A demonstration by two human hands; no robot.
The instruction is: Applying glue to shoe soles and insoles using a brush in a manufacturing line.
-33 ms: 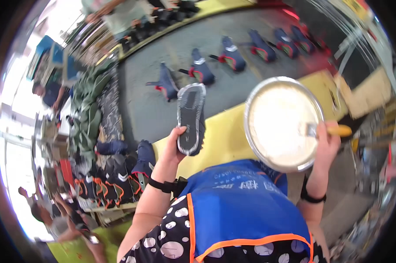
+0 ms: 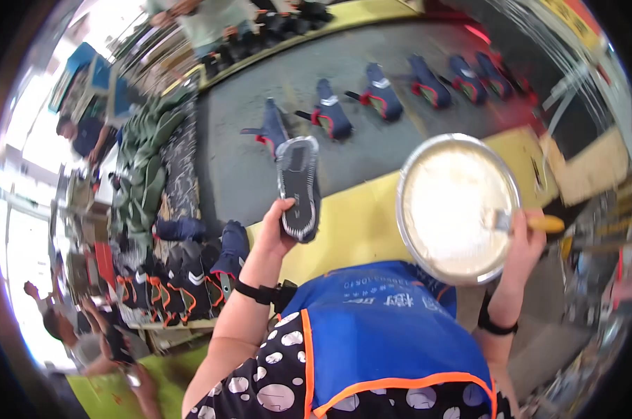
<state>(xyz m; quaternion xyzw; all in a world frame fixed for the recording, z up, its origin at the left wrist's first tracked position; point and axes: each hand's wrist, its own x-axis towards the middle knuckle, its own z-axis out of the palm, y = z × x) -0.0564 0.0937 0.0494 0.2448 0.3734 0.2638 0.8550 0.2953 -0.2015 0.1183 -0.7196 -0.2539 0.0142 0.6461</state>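
Observation:
My left hand (image 2: pixel 277 227) grips a dark shoe upper (image 2: pixel 298 188), its underside facing up. A pale zigzag stitch runs all round the edge of that black bottom, and my thumb presses on it near the lower end. In my right hand (image 2: pixel 527 237) is a brush (image 2: pixel 543 223) with a yellow handle. Its head rests at the right side of a round metal bowl (image 2: pixel 401 202), in a creamy white paste (image 2: pixel 452 206). The bristle tips are hard to make out against the paste.
Ahead, a row of navy shoe uppers with red edging (image 2: pixel 382 94) lies on a dark conveyor belt (image 2: pixel 239 181). A yellow ledge (image 2: pixel 358 209) borders it. Black-and-orange shoes (image 2: pixel 179 283) and green pieces (image 2: pixel 148 167) are piled at left. Other people (image 2: pixel 92 136) work beyond.
The shoe upper in my left hand has moved slightly left and leans a little more that way. The whole view has shifted a bit; the brush stays in the bowl.

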